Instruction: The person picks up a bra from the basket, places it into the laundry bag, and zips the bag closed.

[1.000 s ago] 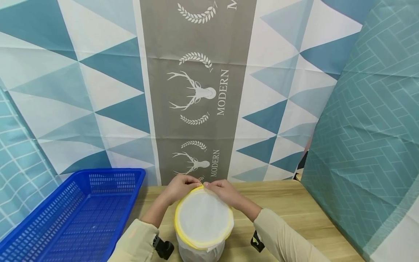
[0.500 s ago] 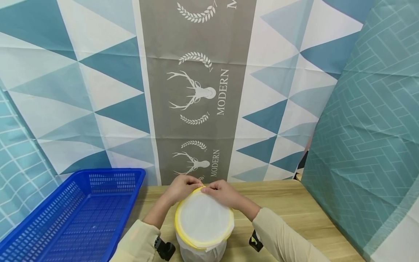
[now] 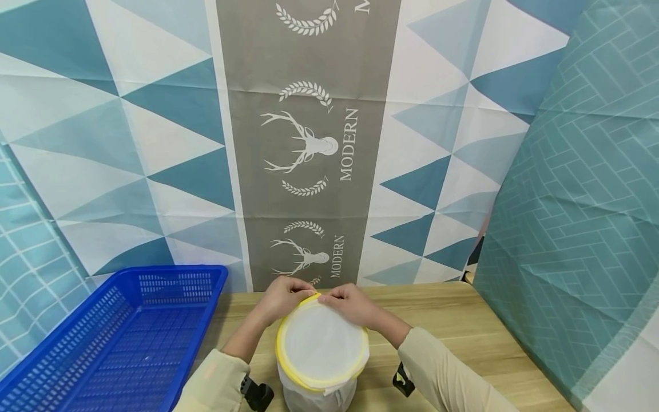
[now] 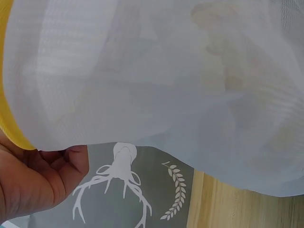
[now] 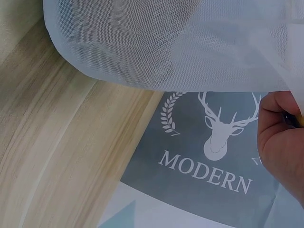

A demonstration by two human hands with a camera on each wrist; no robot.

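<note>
A round white mesh bag with yellow trim stands on the wooden table before me, its circular top facing up. At the far edge of that trim, my left hand pinches the yellow edge between thumb and fingers. Close beside it, my right hand grips the same edge, thumb on the white top. Whatever lies between the two sets of fingertips is too small to make out. The left wrist view shows the bag's sheer side above my curled fingers; in the right wrist view the mesh hangs over the table.
To the left is a blue plastic basket with perforated walls. The wooden table extends right toward a teal patterned sheet. A printed cloth with deer heads hangs behind the table's far edge.
My right thumb has shifted slightly left over the top of the bag, and the fingers behind it have bent more. My left hand keeps its hold, and the bag has barely moved.
</note>
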